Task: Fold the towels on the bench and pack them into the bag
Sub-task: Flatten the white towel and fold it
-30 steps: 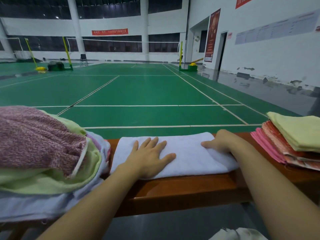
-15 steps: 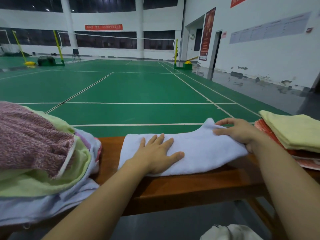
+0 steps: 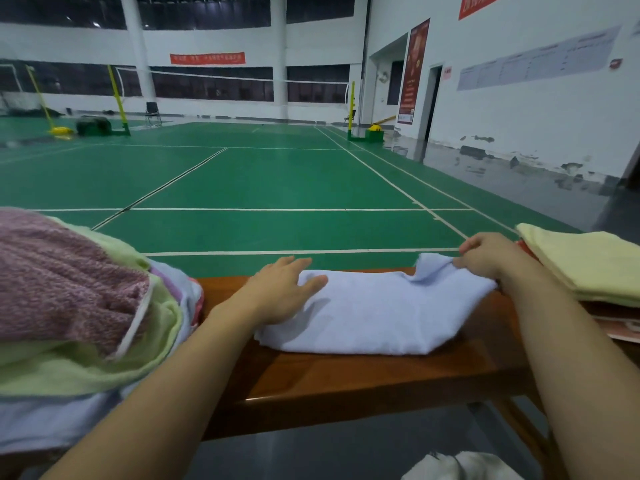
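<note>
Now right hand (image 3: 485, 254) has lifted the white towel's (image 3: 374, 317) corner

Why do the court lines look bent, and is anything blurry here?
Head view: the wide lens bows the edges; the towel pile at left is soft and blurred; the white towel is sharp, with the left hand casting a shadow on it.

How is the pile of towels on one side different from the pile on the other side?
The heap of unfolded towels on the left is crumpled and lumpy, with a pink knitted-looking one on top. The stack of folded towels on the right lies flat and neat, with a pale yellow one on top. The heap also looks bulkier. Both sit on the brown wooden bench.
</note>
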Demonstrator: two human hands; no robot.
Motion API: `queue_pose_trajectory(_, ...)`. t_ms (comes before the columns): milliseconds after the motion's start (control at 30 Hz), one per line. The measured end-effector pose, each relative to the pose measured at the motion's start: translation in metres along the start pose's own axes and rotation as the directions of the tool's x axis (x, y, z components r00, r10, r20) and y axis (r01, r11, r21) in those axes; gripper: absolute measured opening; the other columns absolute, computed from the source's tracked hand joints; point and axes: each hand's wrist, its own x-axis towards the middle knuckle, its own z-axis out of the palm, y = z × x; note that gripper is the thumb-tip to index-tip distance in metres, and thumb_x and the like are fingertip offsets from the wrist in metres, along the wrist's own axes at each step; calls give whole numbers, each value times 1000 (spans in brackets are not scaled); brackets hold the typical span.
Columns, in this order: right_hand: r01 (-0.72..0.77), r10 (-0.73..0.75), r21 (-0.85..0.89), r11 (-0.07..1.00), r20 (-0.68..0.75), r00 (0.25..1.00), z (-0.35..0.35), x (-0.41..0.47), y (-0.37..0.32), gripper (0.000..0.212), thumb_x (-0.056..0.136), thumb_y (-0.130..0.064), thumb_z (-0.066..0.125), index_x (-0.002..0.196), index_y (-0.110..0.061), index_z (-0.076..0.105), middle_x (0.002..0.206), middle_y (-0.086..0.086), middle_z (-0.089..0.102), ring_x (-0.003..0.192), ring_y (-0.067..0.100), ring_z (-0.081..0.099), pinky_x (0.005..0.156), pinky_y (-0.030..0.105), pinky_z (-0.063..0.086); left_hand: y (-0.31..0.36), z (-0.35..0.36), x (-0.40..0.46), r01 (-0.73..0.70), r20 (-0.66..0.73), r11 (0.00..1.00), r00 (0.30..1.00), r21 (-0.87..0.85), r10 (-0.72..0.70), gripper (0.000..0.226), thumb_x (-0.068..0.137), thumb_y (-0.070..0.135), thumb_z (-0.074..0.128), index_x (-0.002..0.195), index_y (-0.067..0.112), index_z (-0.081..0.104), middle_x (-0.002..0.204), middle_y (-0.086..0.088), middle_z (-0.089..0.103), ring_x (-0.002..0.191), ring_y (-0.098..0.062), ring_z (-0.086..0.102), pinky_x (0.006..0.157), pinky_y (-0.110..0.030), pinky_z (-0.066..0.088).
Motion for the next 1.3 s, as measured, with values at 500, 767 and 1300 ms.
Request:
queue_pose_trajectory(500,-55,-120,567,822,266,957,-6,-28,-23,31,86,0,73,116,2,70,115,16,73,106,29,68,93,39,54,-17,14,-4,25,226,990,973,139,-57,70,99,68,29,160,40,9,169,6,-6,156,-19,-1,123,-52,-4)
queue_pose_trajectory(767,-26,-251,589,808,384,889,49,-56,-88,37,87,-1,72,124,0,66,108,14,68,80,15,64,62,22,54,-32,-9,-3,138,-124,976,979,-168,-160,48,104,39,45,145,15,49,144,-14,54,132,-31,50,108,-35,39)
queue_pose_trajectory(1300,158,-192,134,978,294,936,89,-62,-103,23,99,-32,60,103,-11,67,99,9,72,68,21,63,54,24,50,-23,-12,-6,389,-180,918,900,-78,-397,61,95,65,44,100,8,65,111,-17,69,105,-37,62,77,-35,39)
